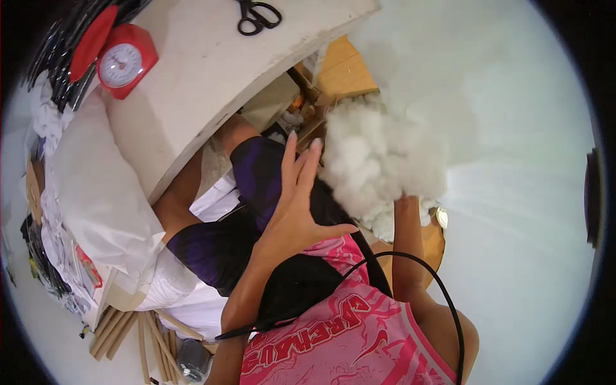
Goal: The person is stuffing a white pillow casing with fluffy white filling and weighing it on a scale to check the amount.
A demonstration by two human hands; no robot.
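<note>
My left hand (298,196) is raised over my lap, palm turned toward the right, with its fingers stretched and thumb apart. It holds nothing. To the right, my right hand (406,204) reaches into a big heap of white fluffy fibre stuffing (362,154). The stuffing hides its fingers; only the wrist and forearm show plainly. The clump (423,163) around this hand is blurred and seems held in it. More stuffing lies just below, above a brown cardboard piece (433,247).
A white table (186,70) spans the upper left, bearing black scissors (258,16) and a red dial scale (122,61). A white stuffed bag (96,199) leans at its left edge. Cardboard tubes (154,340) lie lower left. A black cable (443,289) crosses my chest. A pale wall (520,192) rises right.
</note>
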